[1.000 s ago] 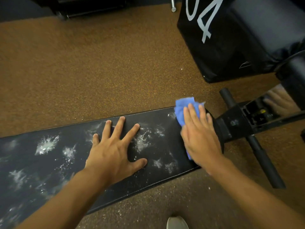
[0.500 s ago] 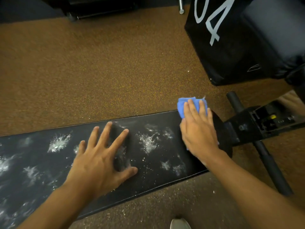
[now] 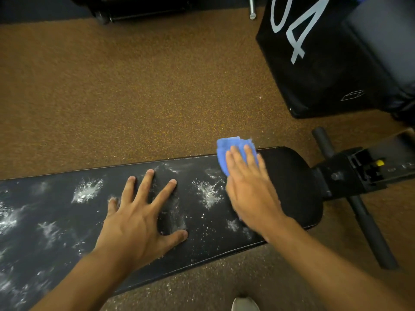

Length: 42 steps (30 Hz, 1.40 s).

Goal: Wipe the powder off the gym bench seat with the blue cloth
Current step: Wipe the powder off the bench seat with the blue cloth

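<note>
The black gym bench seat (image 3: 292, 187) runs from lower left to middle right, dotted with white powder patches (image 3: 87, 190). My right hand (image 3: 249, 191) lies flat on the blue cloth (image 3: 226, 147) and presses it against the seat near its far edge; most of the cloth is hidden under the palm. The rounded right end of the seat beside that hand shows no powder. My left hand (image 3: 139, 216) rests with spread fingers on the seat's middle, holding nothing.
Brown speckled floor (image 3: 134, 97) lies beyond and in front of the bench. A black box marked "04" (image 3: 314, 63) stands at the upper right. The bench frame and a black crossbar (image 3: 363, 221) extend right. A shoe tip (image 3: 244, 304) shows at the bottom.
My right hand has slid the blue cloth leftward from the seat's right end toward the powder patches. My left hand has shifted a little left along the seat.
</note>
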{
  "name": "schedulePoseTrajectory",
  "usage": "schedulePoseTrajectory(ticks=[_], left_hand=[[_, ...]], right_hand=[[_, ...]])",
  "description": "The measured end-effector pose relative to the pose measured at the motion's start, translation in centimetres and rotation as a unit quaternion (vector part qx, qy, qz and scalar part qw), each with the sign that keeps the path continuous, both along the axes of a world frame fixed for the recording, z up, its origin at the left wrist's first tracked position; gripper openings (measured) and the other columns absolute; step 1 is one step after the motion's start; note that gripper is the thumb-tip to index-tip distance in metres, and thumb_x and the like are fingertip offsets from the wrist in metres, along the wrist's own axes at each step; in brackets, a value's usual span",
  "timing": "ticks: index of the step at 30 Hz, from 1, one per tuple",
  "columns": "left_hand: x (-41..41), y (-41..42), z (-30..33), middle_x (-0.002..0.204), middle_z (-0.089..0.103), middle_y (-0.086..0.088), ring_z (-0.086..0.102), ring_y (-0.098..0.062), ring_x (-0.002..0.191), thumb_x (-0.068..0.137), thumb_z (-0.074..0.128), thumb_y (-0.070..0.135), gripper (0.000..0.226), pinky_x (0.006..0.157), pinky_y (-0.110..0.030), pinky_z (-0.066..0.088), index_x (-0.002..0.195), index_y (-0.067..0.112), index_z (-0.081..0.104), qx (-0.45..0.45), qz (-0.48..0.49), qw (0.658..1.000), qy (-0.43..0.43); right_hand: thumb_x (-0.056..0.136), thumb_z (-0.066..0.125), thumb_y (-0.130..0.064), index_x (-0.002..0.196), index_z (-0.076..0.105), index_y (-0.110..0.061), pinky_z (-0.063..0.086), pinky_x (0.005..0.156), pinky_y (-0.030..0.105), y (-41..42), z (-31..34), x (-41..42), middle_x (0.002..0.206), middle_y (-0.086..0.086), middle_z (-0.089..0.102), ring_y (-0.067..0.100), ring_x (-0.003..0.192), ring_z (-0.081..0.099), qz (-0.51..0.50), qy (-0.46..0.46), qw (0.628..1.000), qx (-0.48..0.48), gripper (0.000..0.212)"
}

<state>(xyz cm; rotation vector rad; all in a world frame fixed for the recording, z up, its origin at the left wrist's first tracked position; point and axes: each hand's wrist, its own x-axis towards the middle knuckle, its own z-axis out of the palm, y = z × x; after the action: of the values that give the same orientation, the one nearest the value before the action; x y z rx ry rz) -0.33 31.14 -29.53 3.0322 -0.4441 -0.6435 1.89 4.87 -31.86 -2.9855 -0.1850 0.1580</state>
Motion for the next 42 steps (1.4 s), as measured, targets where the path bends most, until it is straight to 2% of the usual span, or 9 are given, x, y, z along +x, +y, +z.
schedulePoseTrajectory(ticks=[4, 8, 10, 16, 23, 28, 34, 39, 42], left_hand=[[0.0, -0.1, -0.1, 0.169, -0.024, 0.001, -0.012, -0.035, 0.156, 0.061, 0.018, 0.103, 0.112, 0.121, -0.062, 0.023, 0.152, 0.054, -0.025, 0.001, 0.005, 1.000, 0.002], [0.0, 0.0, -0.4, 0.169, -0.024, 0.002, -0.013, -0.035, 0.156, 0.060, 0.016, 0.103, 0.111, 0.121, -0.063, 0.022, 0.152, 0.053, -0.024, -0.004, 0.005, 1.000, 0.001], [0.0, 0.0, -0.6, 0.170, -0.022, 0.002, -0.012, -0.035, 0.157, 0.060, 0.017, 0.103, 0.112, 0.121, -0.063, 0.022, 0.153, 0.054, -0.022, -0.007, 0.006, 1.000, -0.001], [0.0, -0.1, -0.4, 0.168, -0.026, 0.002, -0.015, -0.035, 0.156, 0.061, 0.018, 0.102, 0.112, 0.122, -0.063, 0.021, 0.151, 0.052, -0.027, 0.003, 0.007, 1.000, 0.006], [-0.3, -0.3, -0.4, 0.169, -0.025, 0.002, -0.013, -0.036, 0.156, 0.062, 0.018, 0.101, 0.111, 0.121, -0.064, 0.020, 0.152, 0.051, -0.023, 0.004, -0.002, 1.000, 0.006], [-0.2, -0.1, -0.2, 0.168, -0.026, 0.001, -0.013, -0.036, 0.156, 0.062, 0.016, 0.101, 0.111, 0.121, -0.063, 0.022, 0.152, 0.050, -0.026, 0.017, 0.000, 1.000, 0.005], [0.1, -0.1, -0.4, 0.168, -0.025, 0.001, -0.012, -0.037, 0.156, 0.061, 0.017, 0.101, 0.112, 0.120, -0.064, 0.021, 0.152, 0.051, -0.023, 0.007, -0.003, 1.000, 0.004], [0.0, -0.1, -0.3, 0.169, -0.023, 0.002, -0.011, -0.036, 0.156, 0.059, 0.015, 0.101, 0.113, 0.120, -0.063, 0.023, 0.153, 0.051, -0.022, 0.008, 0.007, 1.000, -0.004], [0.0, -0.1, -0.2, 0.169, -0.023, 0.001, -0.011, -0.037, 0.156, 0.061, 0.017, 0.101, 0.112, 0.120, -0.065, 0.023, 0.153, 0.050, -0.022, 0.006, 0.005, 1.000, 0.001]], right_hand=[[0.101, 0.026, -0.031, 0.157, 0.025, -0.013, 0.013, 0.124, 0.046, -4.0, 0.3, -4.7, 0.166, 0.003, 0.019, 0.021, 0.155, -0.001, 0.061, 0.025, 0.998, -0.011, 0.058], [0.103, 0.026, -0.028, 0.157, 0.019, -0.011, 0.009, 0.124, 0.048, -3.6, 0.5, 0.9, 0.167, 0.007, 0.015, 0.031, 0.154, 0.002, -0.098, 0.014, 0.994, -0.039, 0.058], [0.103, 0.029, -0.027, 0.157, 0.019, -0.011, 0.006, 0.124, 0.049, -1.1, 0.4, 2.5, 0.167, 0.006, 0.015, 0.030, 0.154, 0.002, -0.112, 0.005, 0.993, -0.021, 0.057], [0.100, 0.027, -0.029, 0.154, 0.032, -0.010, 0.017, 0.123, 0.047, -2.5, 0.6, -4.5, 0.163, 0.006, 0.027, 0.024, 0.154, 0.010, 0.088, 0.016, 0.996, -0.017, 0.057], [0.103, 0.032, -0.025, 0.156, 0.023, -0.009, 0.008, 0.124, 0.050, -0.6, 0.1, 1.7, 0.165, 0.007, 0.020, 0.032, 0.154, 0.005, -0.092, 0.001, 0.996, -0.015, 0.056], [0.101, 0.027, -0.028, 0.154, 0.032, -0.008, 0.019, 0.124, 0.050, -1.8, 0.0, -3.8, 0.163, 0.008, 0.028, 0.027, 0.154, 0.012, 0.073, 0.012, 0.997, -0.034, 0.057], [0.104, 0.031, -0.027, 0.157, 0.020, -0.009, 0.007, 0.124, 0.050, -0.8, 0.3, 1.4, 0.166, 0.008, 0.016, 0.031, 0.154, 0.001, -0.110, -0.001, 0.994, -0.023, 0.057], [0.101, 0.027, -0.029, 0.156, 0.024, -0.010, 0.014, 0.125, 0.051, 2.0, 0.1, -3.7, 0.166, 0.007, 0.019, 0.027, 0.155, 0.004, 0.064, 0.012, 0.998, -0.018, 0.059], [0.097, 0.029, -0.028, 0.153, 0.034, -0.008, 0.022, 0.123, 0.051, -2.2, 0.4, -4.8, 0.162, 0.009, 0.031, 0.027, 0.153, 0.013, 0.038, 0.011, 0.999, -0.017, 0.060]])
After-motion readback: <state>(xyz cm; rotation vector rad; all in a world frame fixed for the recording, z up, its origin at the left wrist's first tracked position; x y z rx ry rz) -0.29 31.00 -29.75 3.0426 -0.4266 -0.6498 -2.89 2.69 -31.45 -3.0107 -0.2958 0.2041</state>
